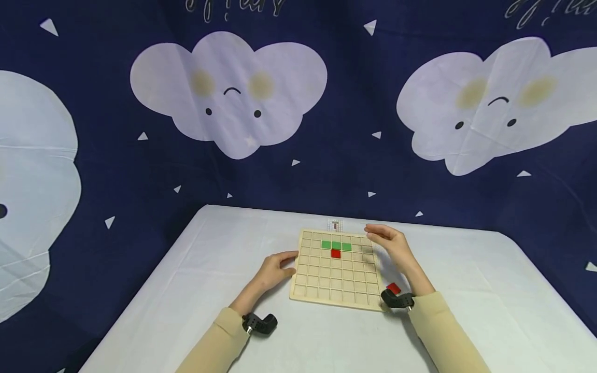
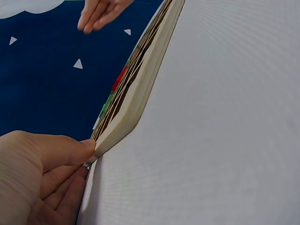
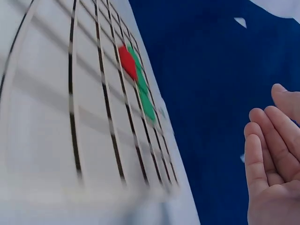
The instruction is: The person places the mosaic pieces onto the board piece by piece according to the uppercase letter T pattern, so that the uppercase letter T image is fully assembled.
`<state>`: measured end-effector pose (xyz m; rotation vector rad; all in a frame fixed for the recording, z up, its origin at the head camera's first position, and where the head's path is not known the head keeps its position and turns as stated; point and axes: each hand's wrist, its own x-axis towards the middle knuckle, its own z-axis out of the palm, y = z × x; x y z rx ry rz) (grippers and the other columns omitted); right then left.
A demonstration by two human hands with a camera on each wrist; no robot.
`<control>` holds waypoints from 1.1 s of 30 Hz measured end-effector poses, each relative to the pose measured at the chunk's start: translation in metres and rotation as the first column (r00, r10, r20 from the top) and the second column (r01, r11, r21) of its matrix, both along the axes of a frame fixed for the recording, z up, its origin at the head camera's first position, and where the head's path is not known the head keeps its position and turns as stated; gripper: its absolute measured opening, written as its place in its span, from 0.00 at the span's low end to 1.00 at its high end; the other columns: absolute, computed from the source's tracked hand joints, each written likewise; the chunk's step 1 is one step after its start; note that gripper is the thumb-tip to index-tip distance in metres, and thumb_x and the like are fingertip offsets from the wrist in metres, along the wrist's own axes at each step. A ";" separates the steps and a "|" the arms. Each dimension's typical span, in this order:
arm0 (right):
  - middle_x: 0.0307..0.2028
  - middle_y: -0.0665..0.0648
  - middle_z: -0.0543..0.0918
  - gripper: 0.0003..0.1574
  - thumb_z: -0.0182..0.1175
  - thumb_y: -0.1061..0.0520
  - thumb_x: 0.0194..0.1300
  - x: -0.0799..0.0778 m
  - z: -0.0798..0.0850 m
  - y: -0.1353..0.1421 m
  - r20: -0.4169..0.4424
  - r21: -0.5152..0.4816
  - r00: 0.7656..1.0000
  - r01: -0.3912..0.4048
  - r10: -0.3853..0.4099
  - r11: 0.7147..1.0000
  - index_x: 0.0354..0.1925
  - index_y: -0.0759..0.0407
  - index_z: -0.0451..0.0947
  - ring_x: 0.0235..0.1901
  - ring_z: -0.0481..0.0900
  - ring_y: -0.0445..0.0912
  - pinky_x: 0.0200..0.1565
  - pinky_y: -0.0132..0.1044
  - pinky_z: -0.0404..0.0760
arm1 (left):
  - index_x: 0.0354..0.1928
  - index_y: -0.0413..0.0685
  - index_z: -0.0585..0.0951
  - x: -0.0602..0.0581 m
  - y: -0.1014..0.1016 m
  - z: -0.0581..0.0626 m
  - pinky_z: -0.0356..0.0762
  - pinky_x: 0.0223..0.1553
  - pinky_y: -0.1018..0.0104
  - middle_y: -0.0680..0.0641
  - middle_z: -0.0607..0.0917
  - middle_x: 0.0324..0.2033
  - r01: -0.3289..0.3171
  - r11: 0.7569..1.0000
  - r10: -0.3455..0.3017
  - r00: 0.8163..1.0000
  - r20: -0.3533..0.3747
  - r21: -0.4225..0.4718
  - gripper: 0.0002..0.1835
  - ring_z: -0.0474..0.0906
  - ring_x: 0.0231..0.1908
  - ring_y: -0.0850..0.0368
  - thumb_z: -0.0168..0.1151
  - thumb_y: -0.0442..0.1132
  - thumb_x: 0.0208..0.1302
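Gridded board on the table, a left hand at its edge and an open right hand above.
The wooden board (image 1: 336,284) lies flat, with three green tiles (image 1: 336,245) in a row toward its far side and one red tile (image 1: 336,254) just below the middle one. The left hand (image 1: 272,270) touches the left edge with thumb and fingertips; whether it pinches or merely rests there, I cannot tell. The right hand (image 1: 393,243) hangs over the far right corner, fingers extended, holding nothing. Beside the right edge, a loose red piece (image 1: 394,286) sits on the white table (image 1: 233,243), partly behind a black wrist camera (image 1: 396,299). A small card (image 1: 335,225) lies just beyond the board.
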<state>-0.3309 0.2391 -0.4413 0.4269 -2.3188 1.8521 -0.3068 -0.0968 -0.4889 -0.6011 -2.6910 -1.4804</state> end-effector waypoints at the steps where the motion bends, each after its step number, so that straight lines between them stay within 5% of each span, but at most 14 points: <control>1: 0.53 0.62 0.79 0.28 0.60 0.55 0.65 0.003 0.001 0.008 -0.003 0.003 1.000 0.013 -0.013 1.000 0.58 0.71 0.71 0.48 0.77 0.35 0.51 0.23 0.74 | 0.60 0.35 0.73 0.000 0.000 0.000 0.72 0.58 0.61 0.38 0.75 0.57 0.001 1.000 -0.001 1.000 -0.001 0.000 0.26 0.72 0.58 0.46 0.62 0.28 0.58; 10: 0.47 0.42 0.82 0.31 0.60 0.54 0.65 0.031 -0.013 0.072 -0.006 0.026 0.990 0.142 -0.142 0.990 0.58 0.74 0.69 0.47 0.76 0.30 0.48 0.18 0.72 | 0.60 0.35 0.73 0.000 0.000 0.004 0.71 0.58 0.60 0.37 0.75 0.57 -0.005 1.000 0.005 1.000 0.007 0.007 0.26 0.72 0.58 0.45 0.62 0.27 0.58; 17: 0.49 0.50 0.82 0.28 0.61 0.55 0.65 0.037 -0.040 0.090 -0.012 0.132 0.983 0.182 -0.182 0.974 0.57 0.71 0.72 0.44 0.76 0.29 0.45 0.18 0.75 | 0.59 0.35 0.73 0.001 0.000 0.005 0.72 0.58 0.59 0.37 0.75 0.57 -0.006 1.000 0.006 1.000 0.016 0.012 0.26 0.72 0.57 0.44 0.63 0.27 0.57; 22: 0.49 0.64 0.81 0.26 0.64 0.54 0.62 0.039 -0.048 0.093 -0.081 0.317 0.976 0.216 -0.200 0.924 0.55 0.67 0.76 0.42 0.79 0.33 0.42 0.17 0.75 | 0.60 0.36 0.73 0.001 0.000 0.004 0.72 0.58 0.60 0.37 0.75 0.57 -0.013 1.000 0.013 1.000 0.023 0.010 0.26 0.72 0.57 0.45 0.63 0.27 0.57; 28: 0.48 0.61 0.82 0.23 0.65 0.59 0.60 0.039 -0.050 0.092 -0.158 0.472 0.970 0.236 -0.182 0.849 0.53 0.64 0.77 0.47 0.80 0.51 0.45 0.16 0.72 | 0.61 0.36 0.73 -0.001 0.001 0.003 0.72 0.58 0.60 0.37 0.75 0.57 -0.014 1.000 0.014 1.000 0.023 0.010 0.26 0.72 0.58 0.45 0.62 0.28 0.59; 33: 0.45 0.59 0.83 0.19 0.65 0.62 0.59 0.038 -0.054 0.091 -0.202 0.503 0.963 0.258 -0.178 0.825 0.50 0.63 0.80 0.44 0.81 0.53 0.43 0.19 0.74 | 0.60 0.36 0.73 -0.002 0.001 0.002 0.72 0.58 0.60 0.37 0.75 0.57 -0.020 1.000 0.020 1.000 0.024 0.001 0.26 0.72 0.58 0.45 0.63 0.28 0.58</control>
